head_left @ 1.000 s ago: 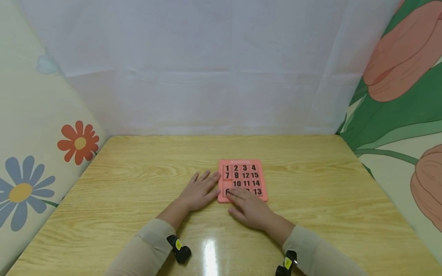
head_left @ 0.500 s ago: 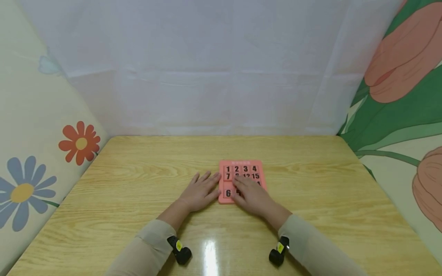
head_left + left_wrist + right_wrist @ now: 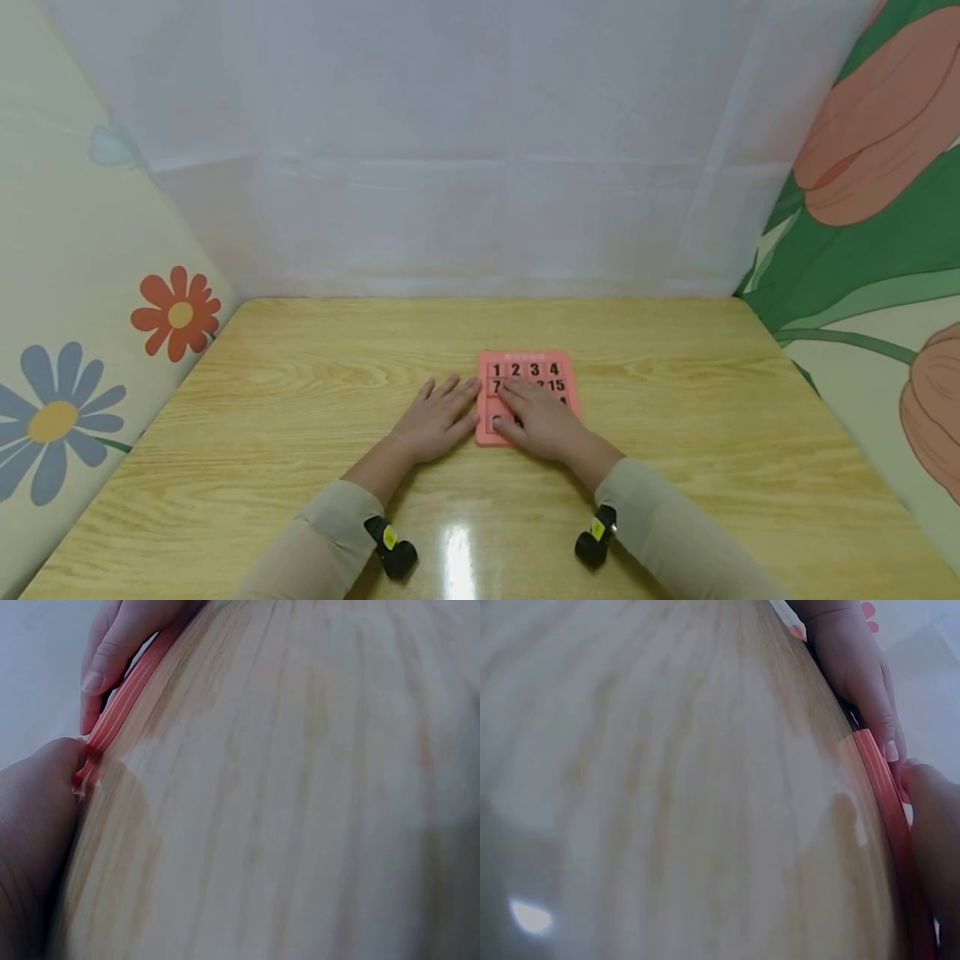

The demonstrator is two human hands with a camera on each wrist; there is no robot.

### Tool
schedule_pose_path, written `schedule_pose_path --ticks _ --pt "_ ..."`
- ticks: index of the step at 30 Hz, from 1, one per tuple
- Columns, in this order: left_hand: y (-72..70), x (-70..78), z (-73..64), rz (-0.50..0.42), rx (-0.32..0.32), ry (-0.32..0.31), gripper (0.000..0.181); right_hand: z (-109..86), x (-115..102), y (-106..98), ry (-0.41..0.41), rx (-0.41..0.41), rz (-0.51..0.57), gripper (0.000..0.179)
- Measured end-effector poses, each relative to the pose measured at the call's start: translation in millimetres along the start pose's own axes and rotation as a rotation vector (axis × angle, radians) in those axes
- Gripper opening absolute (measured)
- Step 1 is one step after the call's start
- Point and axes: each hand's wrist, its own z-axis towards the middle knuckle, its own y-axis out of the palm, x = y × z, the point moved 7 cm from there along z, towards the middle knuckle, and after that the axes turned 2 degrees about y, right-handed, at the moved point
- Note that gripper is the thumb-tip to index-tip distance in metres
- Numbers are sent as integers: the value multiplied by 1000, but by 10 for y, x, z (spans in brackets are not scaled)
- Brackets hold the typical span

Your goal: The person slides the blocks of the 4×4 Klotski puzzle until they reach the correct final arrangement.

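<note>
A pink number slide puzzle (image 3: 534,369) with black numerals lies flat on the table. My left hand (image 3: 435,423) rests on the wood with straight, slightly spread fingers, its fingertips and thumb touching the puzzle's left edge. Over the middle and lower tiles lies my right hand (image 3: 546,425), fingers extended, the tips near the 7 and the thumb near the lower left corner. It covers several numerals; 1, 2, 3, 4 and 15 show. Seen edge-on in the right wrist view, the puzzle (image 3: 889,802) has the left hand (image 3: 855,667) at its far end.
The wood-grain table (image 3: 300,350) extends on all sides of the puzzle, with a bright light reflection near its front. A white cloth (image 3: 465,167) hangs behind it. Floral panels stand left and right. Each sleeve carries a small black wrist camera (image 3: 393,550).
My right hand has moved from the bottom row up across the puzzle, then slightly left, its thumb shifting over the 6. The left hand has stayed at the edge.
</note>
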Motion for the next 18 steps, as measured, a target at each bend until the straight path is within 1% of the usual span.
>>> schedule_pose_path --ticks 5,18 --pt "-7 4 0 2 4 -1 61 -32 -4 28 6 -14 -1 64" --pt "-2 0 0 2 7 -5 60 -172 -68 23 -20 11 -21 63"
